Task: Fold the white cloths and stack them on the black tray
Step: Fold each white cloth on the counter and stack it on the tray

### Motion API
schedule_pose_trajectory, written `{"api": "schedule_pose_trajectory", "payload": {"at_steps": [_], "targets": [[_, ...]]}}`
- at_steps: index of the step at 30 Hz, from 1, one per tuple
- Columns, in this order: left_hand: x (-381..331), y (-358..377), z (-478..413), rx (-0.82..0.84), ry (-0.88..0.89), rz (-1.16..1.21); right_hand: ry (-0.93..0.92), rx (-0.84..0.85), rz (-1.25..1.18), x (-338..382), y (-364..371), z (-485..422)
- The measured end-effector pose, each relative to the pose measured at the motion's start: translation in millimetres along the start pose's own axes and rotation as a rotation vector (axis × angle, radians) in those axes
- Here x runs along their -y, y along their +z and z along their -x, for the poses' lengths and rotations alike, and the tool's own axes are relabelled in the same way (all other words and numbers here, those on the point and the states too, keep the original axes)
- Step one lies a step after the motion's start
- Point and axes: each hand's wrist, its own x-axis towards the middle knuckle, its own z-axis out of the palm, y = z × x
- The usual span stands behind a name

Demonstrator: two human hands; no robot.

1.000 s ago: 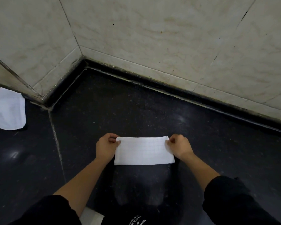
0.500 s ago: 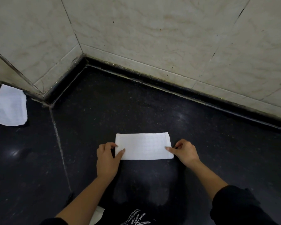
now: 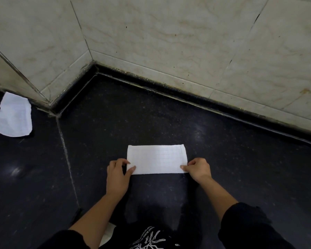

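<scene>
The left hand (image 3: pixel 118 174) pinches the near left corner of a flat, rectangular folded white cloth (image 3: pixel 156 159), thumb on top, fingers curled at its short edge. The right hand (image 3: pixel 198 168) pinches the near right corner likewise. The cloth lies between the 2 hands on the black speckled stone floor (image 3: pixel 241 177), its 4 edges straight, the long ones running left to right. A broad stretch of floor separates its far edge from the black skirting (image 3: pixel 187 97) under the beige marble wall (image 3: pixel 169 42). Well apart at far left, beyond a pale grout seam (image 3: pixel 66 155), lies a crumpled white cloth (image 3: pixel 11 117).
</scene>
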Motion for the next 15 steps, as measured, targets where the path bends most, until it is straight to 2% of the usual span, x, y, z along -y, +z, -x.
{"api": "schedule_pose_trajectory", "payload": {"at_steps": [3, 8, 11, 15], "targets": [[-1, -2, -2, 0.022, 0.009, 0.003, 0.016, -0.019, -0.091, 3, 3, -1], [0, -4, -5, 0.031, 0.014, 0.019, 0.137, -0.042, -0.416, 4, 5, -5], [1, -6, -9, 0.007, 0.026, 0.057, 0.113, -0.04, -0.427, 9, 3, -6], [2, -9, -12, -0.022, -0.026, 0.11, -0.02, 0.012, -0.373, 29, 3, 1]]}}
